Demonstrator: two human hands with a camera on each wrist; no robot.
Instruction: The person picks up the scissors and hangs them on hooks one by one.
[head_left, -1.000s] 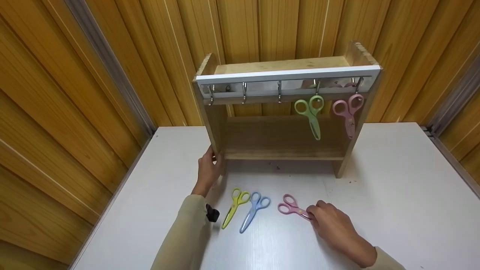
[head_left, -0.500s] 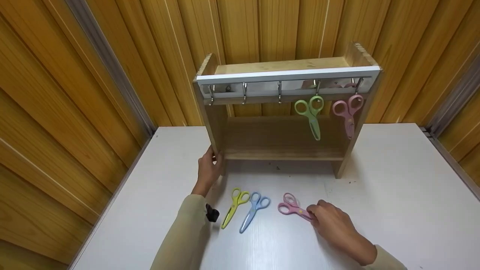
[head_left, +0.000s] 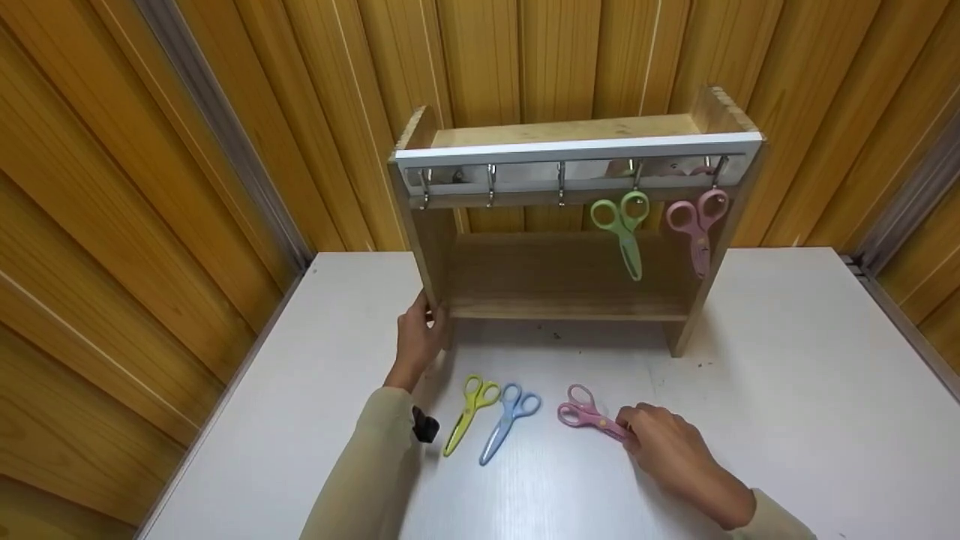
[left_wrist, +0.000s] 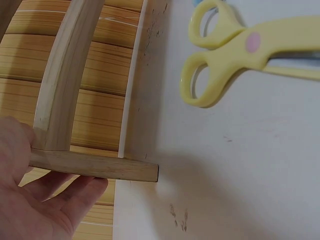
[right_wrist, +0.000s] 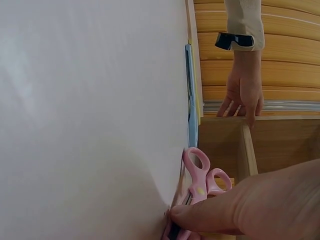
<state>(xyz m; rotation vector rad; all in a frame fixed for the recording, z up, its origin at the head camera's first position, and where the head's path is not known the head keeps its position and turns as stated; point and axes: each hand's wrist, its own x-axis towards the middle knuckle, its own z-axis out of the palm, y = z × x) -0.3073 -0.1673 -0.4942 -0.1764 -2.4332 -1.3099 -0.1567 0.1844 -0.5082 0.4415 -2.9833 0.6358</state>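
My left hand grips the lower left side panel of a wooden rack, thumb on one face and fingers on the other in the left wrist view. Between thumb and fingers, my right hand pinches the blade end of pink scissors; their handles point left toward the middle. In the right wrist view the thumb lies across the blades. Left of these, yellow scissors and blue scissors lie side by side on the white table, handles toward the rack.
Along the rack's front runs a metal hook rail with several hooks. Green scissors and a second pair of pink scissors hang from its right-hand hooks. Wood-panelled walls stand behind and to the sides of the white table.
The pink scissors in my right hand have turned slightly, with more of the pink blade cover showing. My left hand and the other scissors stay where they were.
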